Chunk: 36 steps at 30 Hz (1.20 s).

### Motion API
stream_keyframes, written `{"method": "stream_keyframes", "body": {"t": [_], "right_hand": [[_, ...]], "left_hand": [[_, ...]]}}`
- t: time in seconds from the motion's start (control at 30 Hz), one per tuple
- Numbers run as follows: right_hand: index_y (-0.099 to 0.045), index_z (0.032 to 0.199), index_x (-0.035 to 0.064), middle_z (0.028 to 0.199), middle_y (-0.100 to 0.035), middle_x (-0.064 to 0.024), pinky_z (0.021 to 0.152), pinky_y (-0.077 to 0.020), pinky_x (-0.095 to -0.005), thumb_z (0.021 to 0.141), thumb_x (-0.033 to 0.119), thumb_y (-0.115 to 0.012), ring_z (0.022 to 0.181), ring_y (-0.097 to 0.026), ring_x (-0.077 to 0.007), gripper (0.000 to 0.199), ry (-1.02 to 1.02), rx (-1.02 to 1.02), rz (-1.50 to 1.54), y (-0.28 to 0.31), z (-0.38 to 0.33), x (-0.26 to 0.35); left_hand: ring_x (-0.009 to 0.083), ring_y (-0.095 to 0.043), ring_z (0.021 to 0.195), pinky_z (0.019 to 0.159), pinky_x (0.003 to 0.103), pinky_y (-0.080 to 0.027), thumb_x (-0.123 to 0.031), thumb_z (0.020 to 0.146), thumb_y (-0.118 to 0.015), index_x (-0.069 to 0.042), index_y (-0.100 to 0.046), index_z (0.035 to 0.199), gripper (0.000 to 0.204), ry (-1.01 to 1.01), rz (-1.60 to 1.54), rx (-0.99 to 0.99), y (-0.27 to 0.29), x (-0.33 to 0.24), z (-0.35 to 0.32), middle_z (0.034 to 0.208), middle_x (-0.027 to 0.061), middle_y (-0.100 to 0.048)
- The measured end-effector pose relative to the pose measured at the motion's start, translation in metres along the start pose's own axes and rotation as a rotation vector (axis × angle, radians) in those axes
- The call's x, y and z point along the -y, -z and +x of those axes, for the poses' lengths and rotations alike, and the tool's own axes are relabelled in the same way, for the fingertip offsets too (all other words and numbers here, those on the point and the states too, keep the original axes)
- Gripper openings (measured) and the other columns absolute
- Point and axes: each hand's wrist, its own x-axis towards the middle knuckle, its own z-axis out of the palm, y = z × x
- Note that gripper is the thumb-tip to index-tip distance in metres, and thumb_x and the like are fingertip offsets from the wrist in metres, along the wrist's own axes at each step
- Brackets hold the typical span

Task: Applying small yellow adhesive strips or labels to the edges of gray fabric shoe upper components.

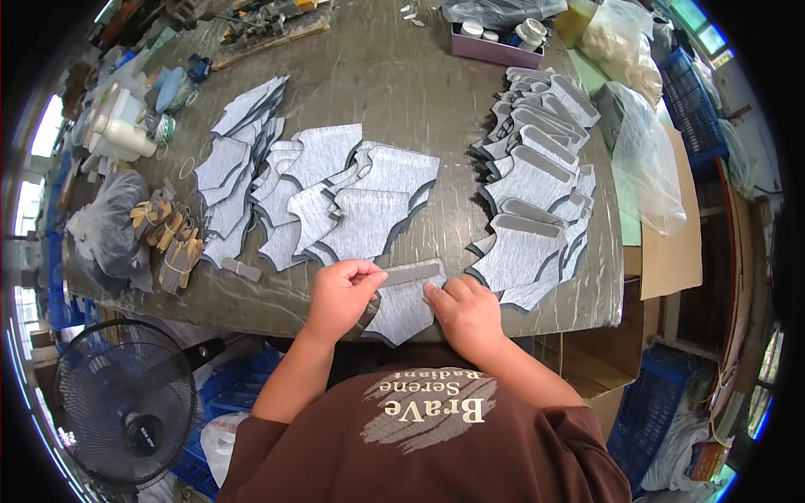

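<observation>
At the table's near edge lies a cut piece of heathered grey fabric (404,312) with a dark underside. My left hand (340,293) pinches the left end of a narrow dark grey strip (412,273) between thumb and fingers. The strip lies along the fabric's upper edge. With fingers curled, my right hand (465,314) grips the fabric's right side, thumb on top. Farther off, overlapping piles of similar grey pieces (369,220) spread left of centre. To the right runs another pile of grey pieces (524,239), several bearing dark strips on top.
Left on the table are a small banded bundle of strips (241,269), bundled brown pieces (178,261), a clear plastic bag (109,226) and a white bottle (126,137). A purple box (495,52) holds jars at the back. A black fan (126,402) stands lower left.
</observation>
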Motion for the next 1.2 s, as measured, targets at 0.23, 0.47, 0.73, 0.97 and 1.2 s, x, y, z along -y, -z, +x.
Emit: {"method": "stream_keyframes", "body": {"t": [0.23,0.47,0.73,0.97,1.2], "right_hand": [[-0.065,0.095,0.0084,0.087,-0.053,-0.0045,0.055,-0.0456,-0.0325,0.072,0.012,-0.062,0.069,-0.056,-0.0194,0.024,-0.008,0.024,0.016,0.001,0.001,0.000],[-0.064,0.093,0.0067,0.116,-0.059,-0.0077,0.055,-0.0474,-0.0315,0.068,0.012,-0.062,0.068,-0.058,-0.0175,0.025,0.036,0.006,-0.003,-0.003,-0.001,-0.004],[-0.063,0.092,0.0058,0.115,-0.061,-0.0076,0.055,-0.0479,-0.0315,0.068,0.011,-0.060,0.065,-0.058,-0.0176,0.025,0.027,0.016,-0.025,-0.002,0.001,-0.002],[-0.061,0.103,0.0051,0.117,-0.060,-0.0121,0.068,-0.0536,-0.0345,0.073,0.003,-0.066,0.080,-0.065,-0.0246,0.031,-0.045,-0.165,0.231,-0.002,-0.005,-0.004],[-0.067,0.095,-0.0004,0.080,-0.065,-0.0148,0.066,-0.0492,-0.0304,0.080,-0.006,-0.061,0.073,-0.063,-0.0262,0.016,-0.315,-0.119,0.658,0.025,0.000,0.006]], "left_hand": [[0.0055,-0.055,0.057,0.052,0.020,-0.044,-0.006,0.082,-0.067,0.003,-0.067,0.083,0.009,-0.012,0.030,0.013,-0.001,0.001,0.004,0.067,0.0019,-0.063],[0.0051,-0.055,0.056,0.051,0.020,-0.043,-0.006,0.082,-0.067,0.004,-0.067,0.083,0.009,0.013,0.050,0.007,-0.003,-0.003,0.005,0.067,0.0017,-0.063],[0.0164,-0.058,0.058,0.054,0.028,-0.045,-0.006,0.078,-0.069,0.000,-0.066,0.079,0.007,-0.260,0.395,-0.055,-0.007,-0.005,0.002,0.066,0.0096,-0.062],[0.0174,-0.056,0.063,0.055,0.027,-0.043,-0.004,0.076,-0.071,-0.002,-0.065,0.076,0.006,-0.456,0.438,-0.157,-0.007,0.008,-0.004,0.071,0.0085,-0.059],[0.0077,-0.057,0.075,0.065,0.020,-0.045,0.004,0.081,-0.066,0.004,-0.065,0.099,0.019,-0.176,-0.081,-0.032,-0.014,-0.012,-0.034,0.089,0.0070,-0.064]]}}
